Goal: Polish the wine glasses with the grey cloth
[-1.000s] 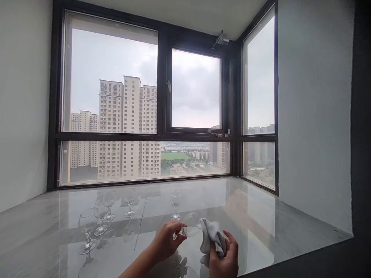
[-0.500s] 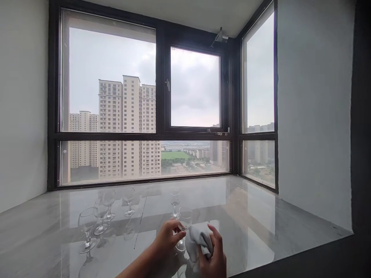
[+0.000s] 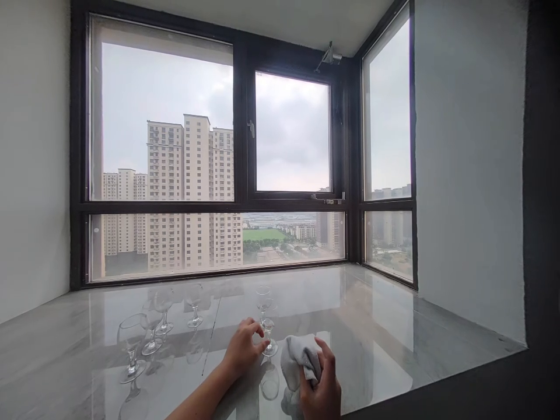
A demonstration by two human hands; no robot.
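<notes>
My left hand (image 3: 245, 347) is curled at the stem of a small clear wine glass (image 3: 269, 326), thumb and index finger at its lower part. The glass stands upright on the glossy sill, just in front of another stemmed glass (image 3: 263, 297) that it partly overlaps. In my right hand (image 3: 321, 382) is a bunched white-grey cloth (image 3: 300, 359), gripped just above the sill and apart from the glass.
Several clear stemmed glasses stand upright at the left, among them a larger one (image 3: 131, 344) nearest me and one (image 3: 195, 306) farther back. Dark-framed windows (image 3: 297, 201) rise behind the grey sill (image 3: 350, 326). Its front edge runs diagonally at the lower right.
My left hand and the wine glass have moved away from me and slightly left, away from the cloth. My right hand has stayed nearly in place with the cloth.
</notes>
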